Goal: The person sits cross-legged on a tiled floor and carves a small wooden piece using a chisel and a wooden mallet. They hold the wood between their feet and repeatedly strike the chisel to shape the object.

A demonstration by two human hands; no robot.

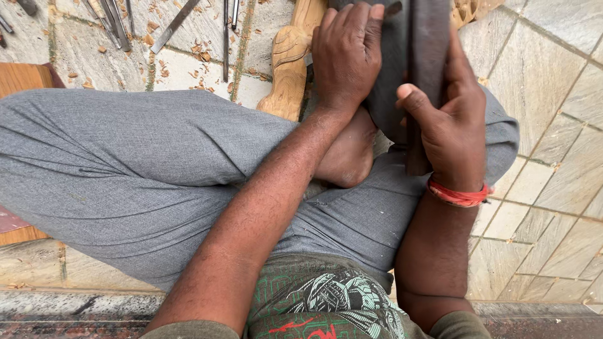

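Your left hand [345, 53] lies flat w/ fingers spread over a dark grey block [392, 69] at top centre of the frame, pressing it down. Your right hand [449, 119] is wrapped tight round a dark wooden handle [424, 75] just right of it; can't tell what the far end looks like, it's cut off at the top edge.

The carved pale wood piece [289, 59] sits just left of the left hand, against your bare foot [348, 154].

Risks, as I judge them: the handle stands right beside your left fingers, so a slip or skewed stroke hits knuckles. The block rests over foot & leg; if it shifts, it lands on the foot. Loose chisels [113, 22] & wood chips [201, 53] at upper left are sharp underfoot.
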